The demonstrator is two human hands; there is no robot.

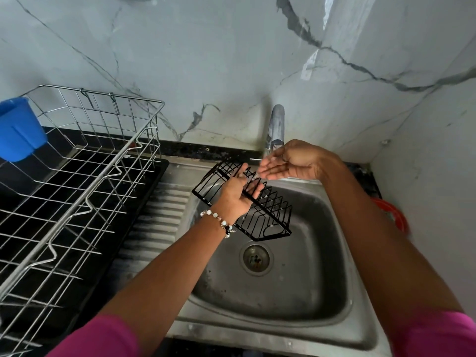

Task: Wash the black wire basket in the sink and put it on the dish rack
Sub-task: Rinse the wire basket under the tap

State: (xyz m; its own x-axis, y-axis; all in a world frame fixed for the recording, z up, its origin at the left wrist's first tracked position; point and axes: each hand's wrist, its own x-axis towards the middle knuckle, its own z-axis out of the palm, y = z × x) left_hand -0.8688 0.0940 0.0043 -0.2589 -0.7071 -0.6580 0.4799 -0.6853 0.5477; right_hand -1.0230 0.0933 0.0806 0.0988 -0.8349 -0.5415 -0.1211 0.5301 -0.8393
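We hold the long black wire basket (247, 202) over the stainless steel sink basin (296, 284), tilted, its far end up toward the chrome tap spout (277, 127) and its near end hanging lower above the round drain (256, 258). Our left hand (238, 195) grips it about midway: the thumb lies across one long rim wire and the fingers curl round the wires beneath, so basket sticks out past the hand on both sides. A beaded bracelet (220, 222) sits on that wrist.

Our right hand (286, 163) is just beyond the basket's upper end, under the tap spout, palm up and cupped loosely, fingers nearly straight and together, holding nothing. We cannot tell whether its fingertips touch the wires.

Left of the sink basin runs the ribbed steel drainboard (164, 210), and beyond that the silver wire dish rack (77, 176) on its black tray (144, 197), with a blue plastic cup (19, 130) hung at its far corner. Right of the basin, something red-orange (391, 212) shows behind our right forearm. The marbled grey wall (206, 60) closes off the back.

Both forearms reach forward, pink sleeves (103, 338) at the elbows.
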